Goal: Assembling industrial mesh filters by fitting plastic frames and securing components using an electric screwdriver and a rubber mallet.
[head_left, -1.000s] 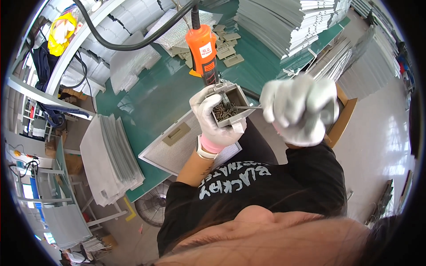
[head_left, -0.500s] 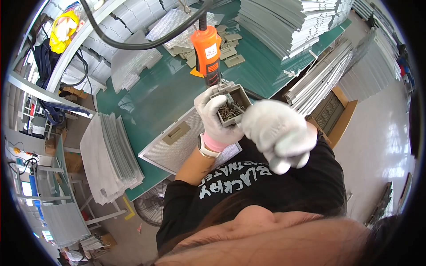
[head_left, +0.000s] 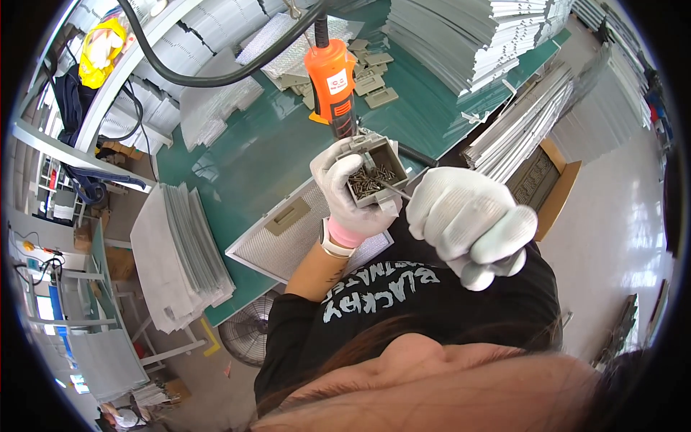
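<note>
- A worker's gloved right hand point(head_left: 471, 223), nearest the camera, is curled shut with its fingertips on a thin screw point(head_left: 394, 189) at the rim of a small box.
- The gloved left hand point(head_left: 345, 198) is clamped around that grey box of screws point(head_left: 371, 176), held above the bench and still well stocked.
- Beyond, an orange power screwdriver point(head_left: 332, 79) hangs untouched over the green bench point(head_left: 252, 151), where a mesh filter panel point(head_left: 288, 227) lies flat; no fastening shows as begun.

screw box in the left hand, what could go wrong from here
The small grey box is nearly full of loose screws and held in the air in the left hand; a tilt could spill them. The right hand picks in a thick glove, so a screw may slip. The hanging orange screwdriver might bump the box.
</note>
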